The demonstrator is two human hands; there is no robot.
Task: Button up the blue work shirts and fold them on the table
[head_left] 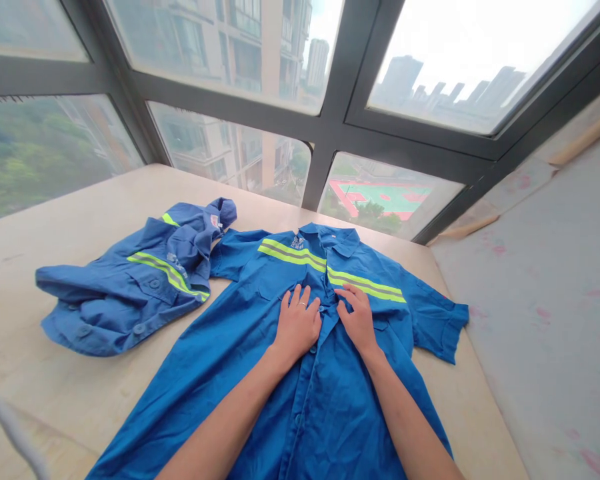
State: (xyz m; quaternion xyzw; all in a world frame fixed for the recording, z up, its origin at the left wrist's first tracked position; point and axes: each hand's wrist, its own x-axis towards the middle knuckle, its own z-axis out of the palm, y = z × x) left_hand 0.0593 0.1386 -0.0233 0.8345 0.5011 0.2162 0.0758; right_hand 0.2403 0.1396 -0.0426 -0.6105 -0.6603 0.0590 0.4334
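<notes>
A blue short-sleeved work shirt (260, 347) with yellow-green reflective stripes lies spread front-up on a light wooden table (70, 387), collar toward the window. My left hand (298, 321) lies flat on the shirt's chest, fingers stretched out, a ring on one finger. My right hand (358, 317) rests just right of the button placket, fingers lying on the cloth and slightly curled at the tips. The two hands are close together, either side of the placket.
A second blue shirt (135, 280) with the same stripes lies crumpled at the table's left. Large dark-framed windows (325, 127) rise behind the table. A grey wall surface (545, 300) flanks the right edge. A pale curved object (10, 427) shows at bottom left.
</notes>
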